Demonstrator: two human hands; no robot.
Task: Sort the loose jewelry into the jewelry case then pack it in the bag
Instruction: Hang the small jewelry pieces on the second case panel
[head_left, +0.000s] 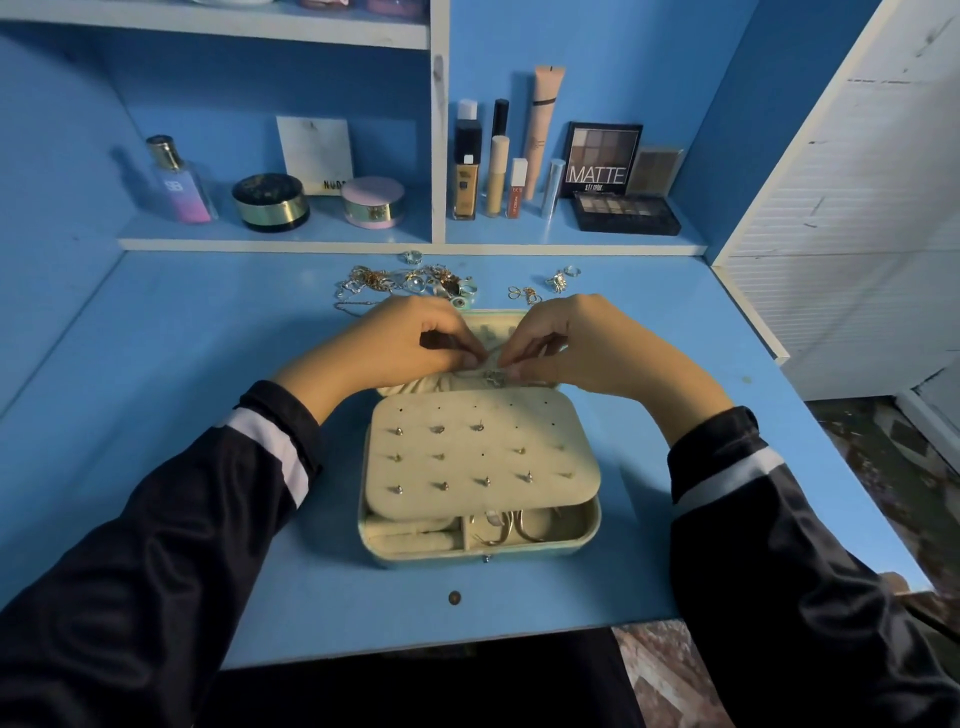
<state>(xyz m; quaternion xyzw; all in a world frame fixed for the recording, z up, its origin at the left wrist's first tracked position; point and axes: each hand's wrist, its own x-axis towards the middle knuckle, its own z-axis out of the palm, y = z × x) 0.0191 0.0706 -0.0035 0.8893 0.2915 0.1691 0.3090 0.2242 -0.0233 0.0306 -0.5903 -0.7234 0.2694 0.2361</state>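
Observation:
An open pale green jewelry case (589, 525) lies on the blue desk. Its cream earring panel (483, 452) holds several studs, and rings or hoops sit in the front compartment (511, 527). Both hands meet over the case's lid pocket. My left hand (400, 343) and my right hand (576, 345) each pinch a thin chain with a small silver pendant (493, 378) hanging between the fingertips. A heap of loose jewelry (410, 280) lies behind the case, with more rings and earrings (545, 286) to its right. No bag is in view.
Shelf cubbies at the back hold a perfume bottle (179, 182), two round jars (270, 202), makeup tubes (498, 171) and eyeshadow palettes (623, 213). A white panel (831, 234) bounds the desk's right side. The desk edge (415, 654) is near my body.

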